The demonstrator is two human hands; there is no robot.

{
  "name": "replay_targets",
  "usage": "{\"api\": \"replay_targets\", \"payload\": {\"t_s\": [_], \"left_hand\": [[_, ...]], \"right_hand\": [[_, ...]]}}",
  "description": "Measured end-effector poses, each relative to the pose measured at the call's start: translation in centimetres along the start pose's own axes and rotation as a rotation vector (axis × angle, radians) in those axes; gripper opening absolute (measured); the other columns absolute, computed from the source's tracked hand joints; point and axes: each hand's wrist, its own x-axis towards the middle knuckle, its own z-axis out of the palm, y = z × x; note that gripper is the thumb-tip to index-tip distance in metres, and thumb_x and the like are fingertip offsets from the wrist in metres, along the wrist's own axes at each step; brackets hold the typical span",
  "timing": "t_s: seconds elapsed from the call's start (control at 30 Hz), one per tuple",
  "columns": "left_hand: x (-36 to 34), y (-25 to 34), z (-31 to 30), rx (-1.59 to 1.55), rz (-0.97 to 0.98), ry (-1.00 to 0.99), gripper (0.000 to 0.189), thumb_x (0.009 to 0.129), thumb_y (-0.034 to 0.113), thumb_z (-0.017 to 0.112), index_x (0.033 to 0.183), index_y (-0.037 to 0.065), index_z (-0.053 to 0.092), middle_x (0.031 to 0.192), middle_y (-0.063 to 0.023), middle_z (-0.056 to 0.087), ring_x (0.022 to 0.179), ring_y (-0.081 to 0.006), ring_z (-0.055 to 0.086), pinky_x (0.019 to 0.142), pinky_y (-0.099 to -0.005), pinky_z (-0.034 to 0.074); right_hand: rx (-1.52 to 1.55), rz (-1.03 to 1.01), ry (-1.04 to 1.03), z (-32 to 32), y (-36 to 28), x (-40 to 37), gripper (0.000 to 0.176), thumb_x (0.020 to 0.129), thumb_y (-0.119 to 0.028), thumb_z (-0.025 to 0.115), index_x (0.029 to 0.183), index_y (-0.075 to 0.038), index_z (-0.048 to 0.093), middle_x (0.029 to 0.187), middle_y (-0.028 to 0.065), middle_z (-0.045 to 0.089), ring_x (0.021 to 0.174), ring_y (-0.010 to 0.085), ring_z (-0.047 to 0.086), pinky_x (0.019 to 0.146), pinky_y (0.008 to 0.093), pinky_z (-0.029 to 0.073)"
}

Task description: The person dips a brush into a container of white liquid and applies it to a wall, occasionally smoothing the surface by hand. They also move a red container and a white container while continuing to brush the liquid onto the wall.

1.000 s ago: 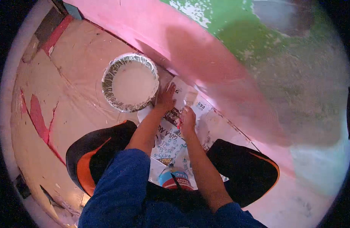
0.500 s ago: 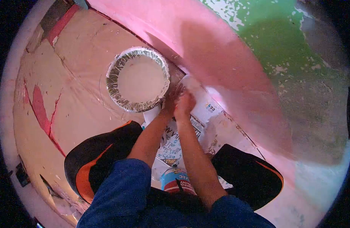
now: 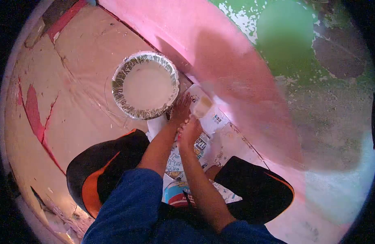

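Observation:
My left hand [image 3: 180,109] reaches just right of a bucket [image 3: 118,97] of pale liquid, its fingers stretched toward the printed paper. Beside its wrist, my right hand [image 3: 191,129] is closed, fingers curled, with red on some of them. A blurred, tan, pale-edged thing [image 3: 203,107] shows just beyond the right hand; whether that hand holds it is unclear. Under both hands lie white printed sheets [image 3: 175,162]. Thin white film or dried paint coats the bucket's inner wall.
Between my knees stands a blue and red paint tub [image 3: 177,193]. A pink and green painted wall [image 3: 236,61] rises along the right. Brownish sheeting [image 3: 81,81] with red streaks covers the floor at left. My dark-clothed knees [image 3: 256,187] flank the paper.
My right hand has moved down and left, toward the left wrist. The tan thing now shows beyond it. The left hand's fingers are more visible, and the view has shifted slightly.

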Motion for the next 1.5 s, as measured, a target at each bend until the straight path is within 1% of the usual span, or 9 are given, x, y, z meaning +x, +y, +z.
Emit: {"api": "replay_targets", "payload": {"t_s": [0.23,0.3,0.57,0.67,0.8,0.9,1.1,1.2,1.5], "left_hand": [[0.3,-0.3,-1.2,0.281,0.306,0.512,0.062,0.070,0.022,0.052,0.126,0.004,0.032,0.136,-0.0122,0.021,0.127,-0.0292,0.014,0.104,-0.0405,0.009],[0.9,-0.6,0.8,-0.017,0.001,0.019,0.060,0.073,0.021,0.049,0.126,0.001,0.029,0.136,-0.0119,0.020,0.127,-0.0297,0.012,0.104,-0.0414,0.009],[0.9,-0.5,3.0,0.124,0.002,0.059,0.056,0.075,0.018,0.044,0.126,0.002,0.029,0.138,-0.0111,0.015,0.127,-0.0295,0.011,0.103,-0.0433,0.011],[1.0,0.5,0.0,0.112,-0.025,-0.012,0.054,0.077,0.020,0.042,0.127,0.004,0.030,0.138,-0.0095,0.015,0.127,-0.0287,0.011,0.103,-0.0437,0.010],[1.4,-0.1,-0.5,-0.016,-0.004,-0.070,0.055,0.078,0.026,0.041,0.127,0.004,0.030,0.138,-0.0081,0.016,0.127,-0.0282,0.011,0.103,-0.0438,0.010],[2.0,-0.9,0.1,0.056,-0.018,-0.283,0.056,0.079,0.027,0.041,0.128,0.004,0.028,0.138,-0.0087,0.016,0.128,-0.0279,0.011,0.103,-0.0436,0.009],[1.2,1.1,-0.9,0.192,-0.028,-0.174,0.058,0.079,0.027,0.042,0.130,0.006,0.025,0.139,-0.0099,0.014,0.127,-0.0298,0.011,0.103,-0.0450,0.008],[1.7,0.8,-0.5,0.110,-0.066,-0.233,0.053,0.077,0.027,0.046,0.124,0.008,0.029,0.132,-0.0104,0.021,0.121,-0.0290,0.018,0.098,-0.0444,0.015],[3.5,11.7,-3.6,-0.850,0.020,0.660,0.017,0.075,0.014,0.060,0.086,0.001,0.055,0.076,-0.0107,0.058,0.061,-0.0193,0.055,0.053,-0.0284,0.043]], "right_hand": [[-0.266,0.020,0.094,2.6,-1.9,6.6,0.013,0.081,-0.017,0.049,0.070,-0.010,0.048,0.053,-0.0011,0.042,0.037,0.0082,0.035,0.033,0.0209,0.027],[-0.096,-0.033,0.081,4.7,-4.8,4.1,0.014,0.080,-0.017,0.051,0.069,-0.010,0.047,0.052,-0.0013,0.042,0.037,0.0079,0.034,0.033,0.0206,0.026],[0.148,-0.391,-0.547,7.7,-14.8,-13.1,0.020,0.085,-0.029,0.046,0.075,-0.012,0.047,0.055,-0.0019,0.042,0.036,0.0042,0.032,0.029,0.0163,0.022],[0.025,-0.452,0.150,9.8,-12.5,-11.7,0.022,0.085,-0.029,0.045,0.070,-0.013,0.043,0.050,-0.0015,0.037,0.035,0.0063,0.033,0.028,0.0196,0.025],[-0.379,-0.558,0.041,1.2,-1.1,5.0,0.026,0.085,-0.029,0.046,0.066,-0.012,0.040,0.051,-0.0015,0.036,0.034,0.0078,0.033,0.028,0.0229,0.026],[-0.332,-0.166,0.100,1.4,-1.8,2.3,0.027,0.085,-0.028,0.047,0.066,-0.012,0.039,0.051,-0.0019,0.036,0.034,0.0075,0.032,0.028,0.0222,0.026],[0.024,-0.643,-0.300,9.3,-11.6,-10.5,0.024,0.086,-0.025,0.047,0.068,-0.010,0.040,0.051,-0.0020,0.036,0.034,0.0071,0.031,0.029,0.0205,0.025],[0.048,-0.484,-0.177,9.3,-10.3,-7.9,0.025,0.086,-0.025,0.047,0.067,-0.010,0.041,0.052,-0.0021,0.038,0.035,0.0072,0.033,0.029,0.0193,0.025],[-0.150,-0.242,0.102,-2.6,-10.1,-7.7,0.014,0.083,-0.024,0.050,0.079,-0.011,0.048,0.054,-0.0019,0.042,0.038,0.0088,0.039,0.033,0.0234,0.033]]}}
